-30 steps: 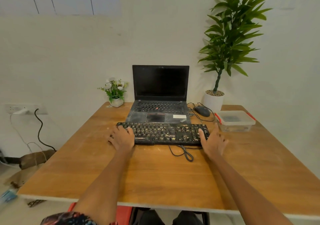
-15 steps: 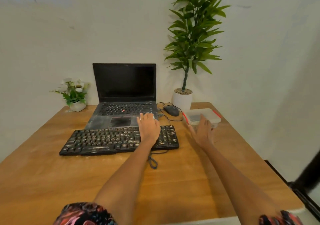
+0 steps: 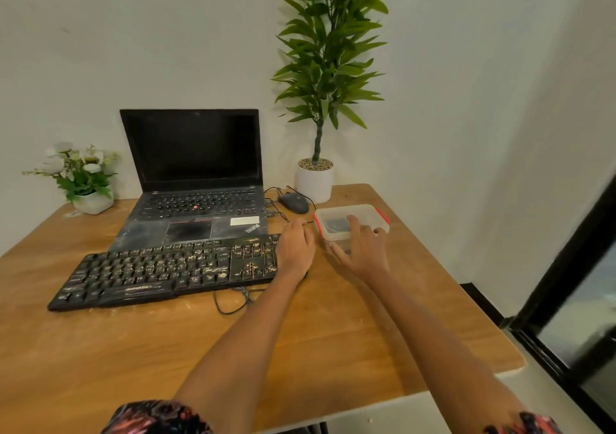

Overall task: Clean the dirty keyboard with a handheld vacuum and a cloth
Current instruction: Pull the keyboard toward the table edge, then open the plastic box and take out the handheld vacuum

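Left hand (image 3: 295, 250) over dusty keyboard (image 3: 166, 272) end, right hand (image 3: 361, 248) on lidded plastic container (image 3: 366, 212).

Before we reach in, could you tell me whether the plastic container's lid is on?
On: the lid sits flat on the plastic container.

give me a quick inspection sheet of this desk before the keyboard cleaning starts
surface: wooden table, pale dusty smears.
job's things: black keyboard, keys speckled with pale grime; no vacuum or cloth seen.
clutter: open laptop, dusty palm rest; mouse; lidded plastic container with red clips, something dark inside; flower pot; tall potted plant.
grip: left hand over the keyboard's right end, fingers relaxed; right hand open, fingers on the container.
cables: keyboard cable looped in front of it; mouse cable behind.
surroundings: plain wall, dark frame at right.
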